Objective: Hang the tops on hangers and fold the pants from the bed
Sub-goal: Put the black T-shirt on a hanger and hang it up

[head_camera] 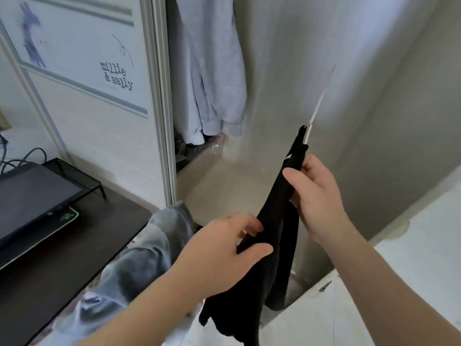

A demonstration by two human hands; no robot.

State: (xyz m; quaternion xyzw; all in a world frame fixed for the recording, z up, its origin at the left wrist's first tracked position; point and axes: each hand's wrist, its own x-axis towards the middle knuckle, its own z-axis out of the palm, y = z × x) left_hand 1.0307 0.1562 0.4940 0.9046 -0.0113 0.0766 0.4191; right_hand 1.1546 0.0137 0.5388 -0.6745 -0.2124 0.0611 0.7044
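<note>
Black garment pinched by both hands.

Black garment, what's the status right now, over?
Left-hand grip pinches black garment mid-length; right-hand grip holds its upper end. Garment hangs bunched between them. Grey garment under left forearm, not blocking.

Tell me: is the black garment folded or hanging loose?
Hanging loose: the black garment droops, bunched, between left hand and right hand.

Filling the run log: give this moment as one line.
left hand: grips black garment midway | right hand: pinches its top | garment: held up | behind: pale top hanging
</note>
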